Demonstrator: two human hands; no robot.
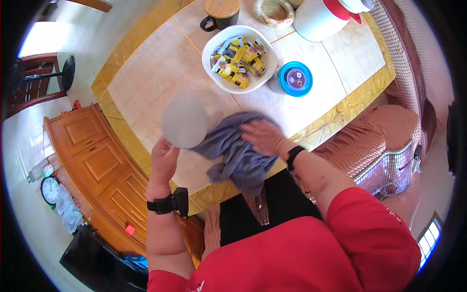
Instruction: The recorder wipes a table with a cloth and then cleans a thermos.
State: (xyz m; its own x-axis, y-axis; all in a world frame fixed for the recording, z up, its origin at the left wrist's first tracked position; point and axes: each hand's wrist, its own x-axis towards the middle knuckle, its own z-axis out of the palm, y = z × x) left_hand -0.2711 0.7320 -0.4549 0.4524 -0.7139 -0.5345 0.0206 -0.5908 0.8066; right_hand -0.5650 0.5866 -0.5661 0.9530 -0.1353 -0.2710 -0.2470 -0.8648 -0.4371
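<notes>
My left hand pinches the lower edge of a round, pale grey disc, held up over the tabletop. The disc is slightly blurred, and what it is made of cannot be told. A crumpled grey-blue cloth lies on the table and hangs over its near edge. On the cloth's right part rests my right hand, blurred, palm down with fingers stretched out. A plastic tub with a blue lid stands beyond that hand.
The stone-tiled table carries a white bowl of yellow snack packets, a black mug with a wooden lid, a stone ashtray and a white jug. A wooden cabinet stands left, a pink-covered sofa right.
</notes>
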